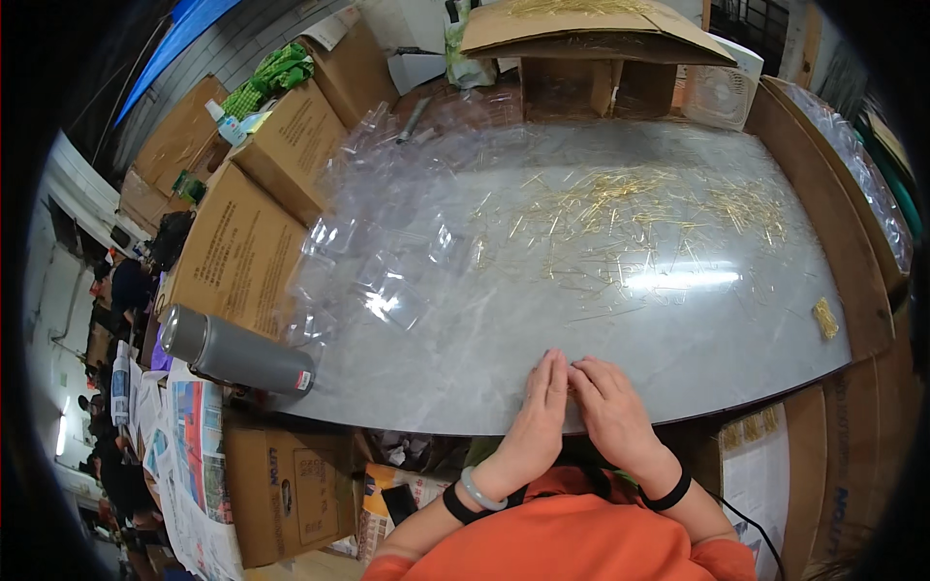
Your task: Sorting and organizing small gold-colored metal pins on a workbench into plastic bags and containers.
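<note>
At the front edge of the grey table (455,358), my left hand (535,421) and my right hand (617,412) are close together, fingertips nearly meeting. The left fingers are pressed together and seen from the side; those of the right hand curl inward. Whatever lies between them is hidden, or too small to make out. Beyond my hands, thin gold-coloured wire pins (620,198) lie loosely scattered over the table's far middle and right. A small bundle of gold pins (824,318) sits near the right edge. Clear plastic cases (387,290) are spread and heaped to the left.
A grey thermos flask (252,356) lies tilted at the table's left edge. Cardboard boxes (237,257) line the left side, and a cardboard wall (823,213) borders the right. At the back, a cardboard sheet (591,39) bearing more pins rests beside a white fan (719,97).
</note>
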{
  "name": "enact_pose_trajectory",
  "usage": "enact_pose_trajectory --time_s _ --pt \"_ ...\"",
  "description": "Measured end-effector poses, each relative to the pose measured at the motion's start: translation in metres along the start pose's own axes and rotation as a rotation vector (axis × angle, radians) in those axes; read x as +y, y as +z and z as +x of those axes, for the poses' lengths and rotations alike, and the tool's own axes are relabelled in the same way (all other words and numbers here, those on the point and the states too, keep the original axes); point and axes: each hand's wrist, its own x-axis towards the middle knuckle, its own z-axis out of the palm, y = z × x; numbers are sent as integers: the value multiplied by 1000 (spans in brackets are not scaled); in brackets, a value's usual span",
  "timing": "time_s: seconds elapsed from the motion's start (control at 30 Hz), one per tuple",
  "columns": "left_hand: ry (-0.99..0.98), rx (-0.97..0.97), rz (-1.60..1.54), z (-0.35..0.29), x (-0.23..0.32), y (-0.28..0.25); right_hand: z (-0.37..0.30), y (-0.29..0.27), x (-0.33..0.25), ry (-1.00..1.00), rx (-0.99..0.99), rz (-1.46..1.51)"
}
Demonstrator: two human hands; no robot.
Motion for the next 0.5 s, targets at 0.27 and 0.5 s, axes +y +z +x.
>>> enact_pose_trajectory --time_s 0.27,0.5 --pt "14 16 -113 8 -2 -1 -2 -3 -2 93 75 67" --pt "-67 -21 -136 3 -3 1 -2 0 -3 -37 -13 -113"
